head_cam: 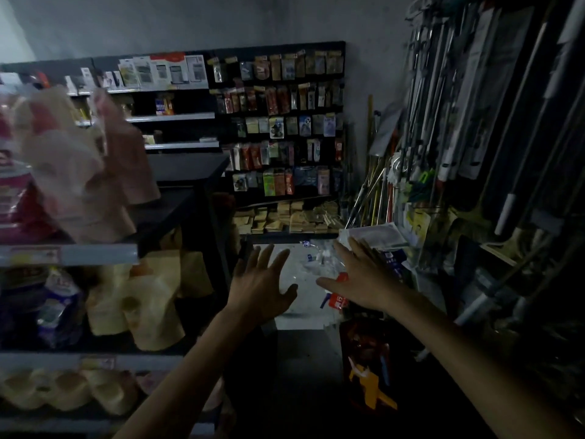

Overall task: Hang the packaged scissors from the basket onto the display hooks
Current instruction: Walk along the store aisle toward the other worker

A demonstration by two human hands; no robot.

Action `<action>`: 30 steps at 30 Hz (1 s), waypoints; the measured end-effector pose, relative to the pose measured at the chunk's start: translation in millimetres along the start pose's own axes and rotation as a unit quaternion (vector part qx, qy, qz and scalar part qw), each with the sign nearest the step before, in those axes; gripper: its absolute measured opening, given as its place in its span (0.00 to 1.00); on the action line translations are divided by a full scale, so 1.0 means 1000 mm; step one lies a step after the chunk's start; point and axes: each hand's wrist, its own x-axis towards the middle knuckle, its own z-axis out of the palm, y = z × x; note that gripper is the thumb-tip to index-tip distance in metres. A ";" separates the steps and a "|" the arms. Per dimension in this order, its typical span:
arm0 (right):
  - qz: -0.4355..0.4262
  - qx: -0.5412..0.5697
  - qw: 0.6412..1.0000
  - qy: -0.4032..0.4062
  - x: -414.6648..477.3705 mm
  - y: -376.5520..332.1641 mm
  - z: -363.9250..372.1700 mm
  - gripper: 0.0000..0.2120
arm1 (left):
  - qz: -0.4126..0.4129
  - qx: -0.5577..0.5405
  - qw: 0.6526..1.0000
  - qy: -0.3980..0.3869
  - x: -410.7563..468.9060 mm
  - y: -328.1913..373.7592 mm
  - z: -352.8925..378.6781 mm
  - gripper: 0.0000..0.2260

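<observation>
Both my hands are stretched out in front of me over a dim shop aisle. My left hand (261,285) has its fingers spread and holds nothing. My right hand (361,278) is also spread, hovering above a heap of clear and red packaged goods (323,264) on the floor. A black pegboard (278,122) straight ahead carries rows of small carded packages on display hooks. I cannot make out a basket or any scissors in this dark view.
Shelves (69,253) on the left hold pouches and bottles. Long poles and mop handles (443,122) lean along the right wall. A dark box with a yellow figure (367,369) stands on the floor below my right arm. Stacked brown packets (285,217) lie under the pegboard.
</observation>
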 end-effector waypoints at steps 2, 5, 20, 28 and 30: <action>-0.008 0.007 1.000 0.002 0.036 0.017 0.003 0.47 | -0.006 0.002 1.000 -0.006 0.037 -0.002 0.009 0.38; -0.014 0.010 1.000 0.007 0.085 0.036 0.007 0.47 | -0.005 -0.001 1.000 0.008 0.082 -0.007 0.018 0.38; -0.028 -0.016 0.999 0.005 0.388 0.081 0.049 0.46 | -0.018 -0.002 0.999 0.036 0.360 -0.096 0.087 0.36; -0.026 -0.017 0.999 0.009 0.550 0.088 0.055 0.46 | -0.027 -0.052 0.998 0.027 0.509 -0.149 0.128 0.34; -0.031 -0.019 0.999 0.013 0.581 0.093 0.060 0.44 | -0.026 -0.061 0.997 0.030 0.537 -0.159 0.132 0.34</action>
